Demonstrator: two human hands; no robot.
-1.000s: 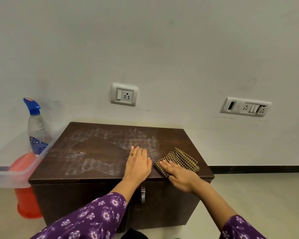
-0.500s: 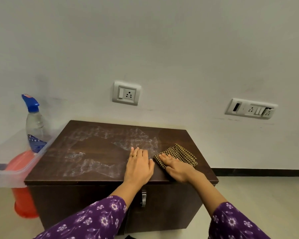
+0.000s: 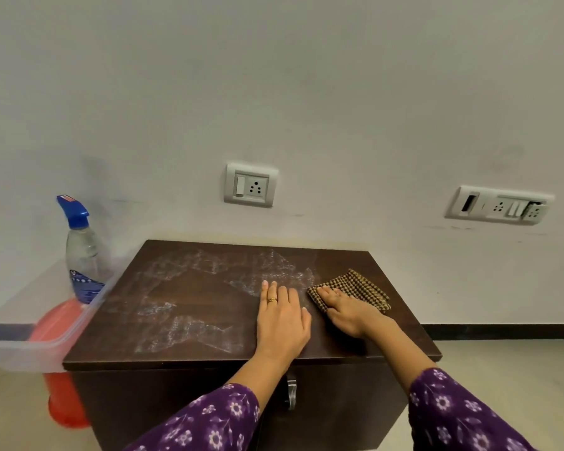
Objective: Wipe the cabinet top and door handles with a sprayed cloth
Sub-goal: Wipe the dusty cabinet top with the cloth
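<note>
A low dark-brown cabinet (image 3: 183, 307) stands against the wall, its top streaked with whitish smears on the left and middle. My left hand (image 3: 282, 319) lies flat on the top near the front edge, fingers straight, a ring on one finger. Right beside it, my right hand (image 3: 347, 312) presses flat on a folded brown checked cloth (image 3: 360, 288) on the right part of the top. A metal door handle (image 3: 291, 393) shows on the cabinet front below my left wrist, partly hidden by the arm.
A spray bottle (image 3: 83, 255) with a blue trigger stands in a clear plastic bin (image 3: 20, 348) left of the cabinet, above a red stool (image 3: 64, 402). Wall sockets (image 3: 250, 185) sit behind and another socket panel (image 3: 498, 206) to the right. Tiled floor lies at right.
My right hand and the cloth have slid away from the front edge toward the back and a little left. My left hand has stayed in place.
</note>
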